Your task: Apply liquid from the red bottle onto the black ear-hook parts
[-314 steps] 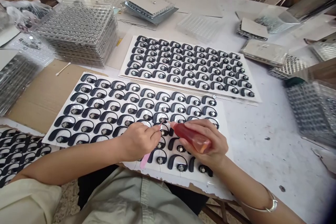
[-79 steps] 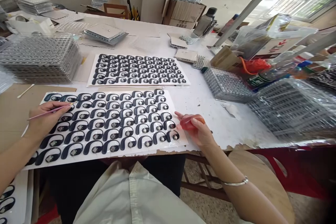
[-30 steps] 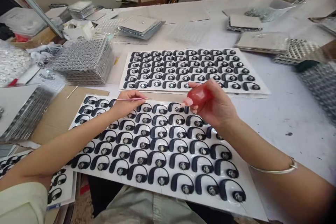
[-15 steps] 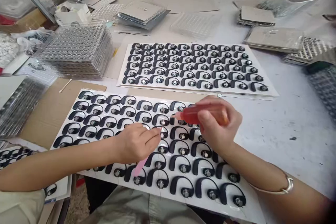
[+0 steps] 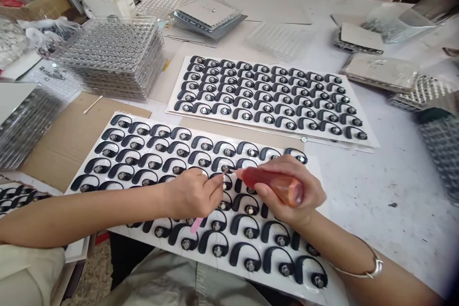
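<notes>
Left hand (image 5: 191, 194) closed in a pinch on a thin pink-handled pick (image 5: 196, 224); the pink end sticks out below the hand toward the near side, the fine tip points far and right. Right hand (image 5: 290, 191) closed around a red-orange plastic squeeze bottle (image 5: 274, 185), held roughly level, its narrow nozzle (image 5: 237, 171) pointing left. Nozzle and pick tip sit just beside each other, right above a black curved ear-hook piece with a round metal centre (image 5: 225, 182). Can't tell if either tip touches it; fingers partly hide it.

That piece lies in rows of matching pieces on a white backing sheet (image 5: 311, 167), under both hands. The sheet lies across the near edge of a white work table (image 5: 376, 210), partly on brown cardboard (image 5: 60, 143) at left. A second white sheet of black pieces (image 5: 369, 141) lies beyond it. Far left, a stack of clear plastic trays (image 5: 114, 57); a cotton swab (image 5: 93, 103) lies on the cardboard. Silver bangle (image 5: 373, 272) on right wrist.
</notes>
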`<state>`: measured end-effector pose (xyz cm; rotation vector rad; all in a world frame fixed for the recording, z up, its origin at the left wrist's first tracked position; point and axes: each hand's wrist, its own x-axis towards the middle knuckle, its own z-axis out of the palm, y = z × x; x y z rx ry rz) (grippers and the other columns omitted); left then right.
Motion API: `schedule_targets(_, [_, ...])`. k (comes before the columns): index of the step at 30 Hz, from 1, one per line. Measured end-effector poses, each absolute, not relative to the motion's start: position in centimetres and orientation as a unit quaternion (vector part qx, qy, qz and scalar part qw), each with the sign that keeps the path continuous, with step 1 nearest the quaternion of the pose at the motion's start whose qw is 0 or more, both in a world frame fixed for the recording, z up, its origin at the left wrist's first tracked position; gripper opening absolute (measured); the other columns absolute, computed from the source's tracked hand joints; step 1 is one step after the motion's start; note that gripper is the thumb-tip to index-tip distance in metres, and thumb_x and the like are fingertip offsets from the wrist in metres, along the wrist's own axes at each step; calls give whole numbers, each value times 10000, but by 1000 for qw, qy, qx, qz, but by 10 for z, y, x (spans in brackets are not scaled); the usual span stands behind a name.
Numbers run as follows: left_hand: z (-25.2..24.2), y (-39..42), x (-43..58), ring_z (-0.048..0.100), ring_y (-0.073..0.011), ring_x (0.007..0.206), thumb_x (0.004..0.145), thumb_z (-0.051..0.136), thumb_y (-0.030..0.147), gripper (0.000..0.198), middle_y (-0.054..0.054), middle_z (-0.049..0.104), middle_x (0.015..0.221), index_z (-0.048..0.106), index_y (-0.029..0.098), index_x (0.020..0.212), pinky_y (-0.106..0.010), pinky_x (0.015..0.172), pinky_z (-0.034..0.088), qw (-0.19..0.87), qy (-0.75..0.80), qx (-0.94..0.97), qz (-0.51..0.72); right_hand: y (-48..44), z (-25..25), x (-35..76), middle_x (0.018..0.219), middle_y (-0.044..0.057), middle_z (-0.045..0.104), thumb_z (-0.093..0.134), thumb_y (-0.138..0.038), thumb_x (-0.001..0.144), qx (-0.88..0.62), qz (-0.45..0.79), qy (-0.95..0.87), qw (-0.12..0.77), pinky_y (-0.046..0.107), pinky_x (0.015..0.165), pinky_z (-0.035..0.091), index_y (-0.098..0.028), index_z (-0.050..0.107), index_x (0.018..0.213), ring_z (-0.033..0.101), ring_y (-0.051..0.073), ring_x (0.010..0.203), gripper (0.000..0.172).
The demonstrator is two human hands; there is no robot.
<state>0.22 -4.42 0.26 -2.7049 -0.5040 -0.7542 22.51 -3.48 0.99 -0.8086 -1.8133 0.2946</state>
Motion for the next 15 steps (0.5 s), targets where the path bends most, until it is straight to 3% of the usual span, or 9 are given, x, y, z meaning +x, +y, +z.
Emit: schedule_targets(15, [0,-47,2,573,-126,473,860,556,119,140,-194,721,933,673,62,811,-235,390,441,177,-162,-938,-249,-32,4,224,745,46,629,738,-232,736,-341,136,-775,514,308,493,496,-191,616,1010,575,161,618,303])
